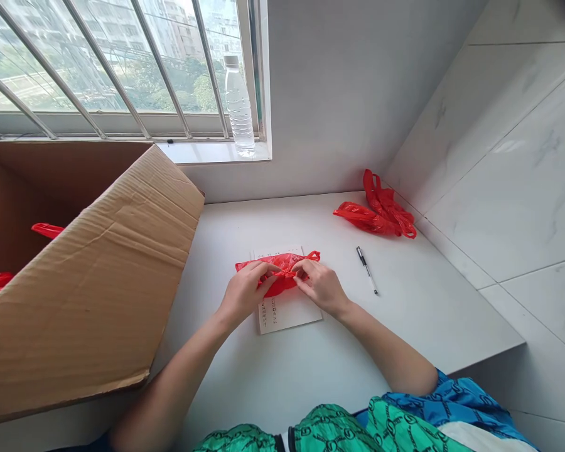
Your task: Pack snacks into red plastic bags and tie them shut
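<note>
My left hand [245,292] and my right hand [321,287] both pinch a red plastic bag [285,270] from either side, their fingertips nearly meeting on top of it. The bag lies gathered and folded, with a loop handle sticking out at the right. Under it and under my hands lies a white paper sheet [287,317] printed with columns of small numbers. A black-and-silver pen [367,270] lies to the right of my right hand, not touching it.
A crumpled pile of red bags [376,210] lies at the back right of the white table [405,301]. A large open cardboard box [89,270] at the left holds more red bags. A plastic water bottle [239,107] stands on the barred window's sill.
</note>
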A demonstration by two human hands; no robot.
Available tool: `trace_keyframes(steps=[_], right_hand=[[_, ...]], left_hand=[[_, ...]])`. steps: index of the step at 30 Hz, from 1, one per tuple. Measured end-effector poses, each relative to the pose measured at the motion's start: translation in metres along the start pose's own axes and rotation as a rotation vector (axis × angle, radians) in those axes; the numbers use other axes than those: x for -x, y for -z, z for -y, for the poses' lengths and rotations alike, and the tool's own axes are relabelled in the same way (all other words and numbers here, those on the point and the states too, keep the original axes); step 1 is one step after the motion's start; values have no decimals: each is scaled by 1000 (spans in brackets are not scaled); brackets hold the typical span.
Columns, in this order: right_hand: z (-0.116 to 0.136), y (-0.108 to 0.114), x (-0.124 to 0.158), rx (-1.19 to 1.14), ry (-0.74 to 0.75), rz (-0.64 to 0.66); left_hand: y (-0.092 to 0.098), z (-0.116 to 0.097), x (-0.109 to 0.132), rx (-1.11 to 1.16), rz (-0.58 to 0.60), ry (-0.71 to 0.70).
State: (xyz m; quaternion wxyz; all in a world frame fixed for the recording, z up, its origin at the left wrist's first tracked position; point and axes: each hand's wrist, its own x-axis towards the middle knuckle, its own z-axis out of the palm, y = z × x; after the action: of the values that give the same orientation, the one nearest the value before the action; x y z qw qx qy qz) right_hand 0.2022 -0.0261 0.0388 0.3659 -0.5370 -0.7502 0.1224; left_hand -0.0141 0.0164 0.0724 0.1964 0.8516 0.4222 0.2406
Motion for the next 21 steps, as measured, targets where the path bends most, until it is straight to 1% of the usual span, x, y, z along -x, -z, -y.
trace_keyframes(steps=[2, 4, 6, 8, 10, 11, 13, 15, 17, 18, 19, 21], right_hand=[[-7, 14, -2, 24, -37, -44], [-15, 30, -3, 36, -112, -112], [-22, 46, -2, 9, -190, -122], [-24, 55, -2, -29, -201, -63], [-22, 57, -2, -45, -143, -12], [-19, 55, -2, -46, -107, -10], [-13, 47, -2, -41, -48, -13], [-8, 37, -2, -22, 4, 21], [-5, 29, -2, 3, 45, 53], [-4, 27, -2, 5, 45, 41], [-4, 26, -3, -8, 22, 4], [-7, 30, -4, -76, -76, -127]], left_hand=[[10, 3, -1, 47, -90, 45], [22, 9, -1, 67, -206, 103], [32, 14, 0, 65, -281, 180], [37, 16, 2, 48, -276, 235], [37, 12, 4, 30, -247, 226], [35, 7, 3, 15, -230, 189], [27, -2, 2, -36, -179, 57], [19, -11, -2, -109, -81, -103], [12, -15, -5, -164, -2, -205], [9, -15, -6, -169, 4, -215], [8, -15, -7, -153, -21, -199], [9, -10, -7, -56, -151, -102]])
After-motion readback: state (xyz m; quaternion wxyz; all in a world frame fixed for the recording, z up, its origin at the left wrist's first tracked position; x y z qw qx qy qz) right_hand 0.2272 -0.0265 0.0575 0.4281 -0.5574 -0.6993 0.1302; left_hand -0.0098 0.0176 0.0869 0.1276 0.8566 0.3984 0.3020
